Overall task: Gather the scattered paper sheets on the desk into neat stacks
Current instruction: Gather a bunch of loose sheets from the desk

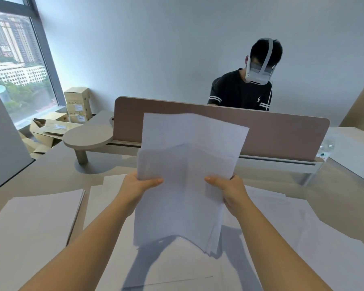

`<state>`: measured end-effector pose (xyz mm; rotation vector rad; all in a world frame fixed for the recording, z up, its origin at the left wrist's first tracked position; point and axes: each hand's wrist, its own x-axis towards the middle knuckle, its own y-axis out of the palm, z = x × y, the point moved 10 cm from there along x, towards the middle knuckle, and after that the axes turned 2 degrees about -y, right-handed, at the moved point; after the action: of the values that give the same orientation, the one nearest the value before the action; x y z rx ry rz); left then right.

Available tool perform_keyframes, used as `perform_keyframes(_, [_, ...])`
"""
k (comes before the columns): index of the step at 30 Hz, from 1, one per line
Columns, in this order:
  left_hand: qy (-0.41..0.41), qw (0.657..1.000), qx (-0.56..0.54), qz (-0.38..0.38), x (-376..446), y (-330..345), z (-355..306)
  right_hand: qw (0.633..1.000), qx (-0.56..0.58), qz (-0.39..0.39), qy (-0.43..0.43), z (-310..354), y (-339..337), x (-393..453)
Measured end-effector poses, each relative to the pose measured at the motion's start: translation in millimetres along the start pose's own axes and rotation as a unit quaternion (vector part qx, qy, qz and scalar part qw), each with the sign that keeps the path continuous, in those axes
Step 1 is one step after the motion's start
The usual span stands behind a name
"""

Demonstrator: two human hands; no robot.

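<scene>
From the head view, both forearms reach forward. The left hand (138, 186) and right hand (229, 190) pinch opposite edges of a bundle of white paper sheets (185, 181), thumbs on the near face, holding it raised, nearly upright, above the desk (51, 171). No writing is readable on them. More smooth loose sheets (292, 238) and a squared stack (34, 223) lie flat below.
</scene>
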<state>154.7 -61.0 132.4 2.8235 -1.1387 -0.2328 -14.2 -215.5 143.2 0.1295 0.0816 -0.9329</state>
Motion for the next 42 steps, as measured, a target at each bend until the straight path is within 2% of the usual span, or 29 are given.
perform_keyframes(3, [0.025,1.0,0.006,0.014,3.0,6.9,-16.8,1.0,0.008,-0.003,-0.028,14.5,-2.4,1.3])
perform_keyframes(8, [0.042,0.999,0.0,-0.011,3.7,-6.4,-19.8,0.996,-0.034,0.012,-0.077,27.9,-9.7,-3.9])
perform_keyframes(12, [0.052,0.999,-0.004,-0.009,2.3,-1.0,-21.4,0.995,-0.045,0.011,-0.084,30.6,-3.7,-7.3])
perform_keyframes(17, [0.083,0.996,0.01,-0.029,5.1,0.2,-40.5,0.991,-0.033,-0.043,-0.121,48.1,-8.0,-6.5])
perform_keyframes(23, [0.06,0.998,0.02,-0.011,-0.3,-4.7,-29.3,0.974,-0.151,-0.035,-0.162,51.5,-1.3,-11.2])
perform_keyframes(28, [0.03,0.999,0.016,0.013,-5.0,-2.4,-9.1,0.931,-0.236,-0.074,-0.269,79.3,-4.5,-30.2])
perform_keyframes(31, [0.01,0.999,0.02,0.026,-4.8,-1.0,-1.5,0.874,-0.345,-0.074,-0.335,99.6,4.6,-44.2])
perform_keyframes(35, [0.002,0.999,0.029,0.026,-6.6,-0.3,1.8,0.809,-0.474,-0.028,-0.346,101.6,15.6,-42.4])
perform_keyframes(42, [-0.01,0.999,0.032,0.01,-11.8,-3.1,9.3,0.776,-0.508,-0.002,-0.374,103.5,23.7,-50.9])
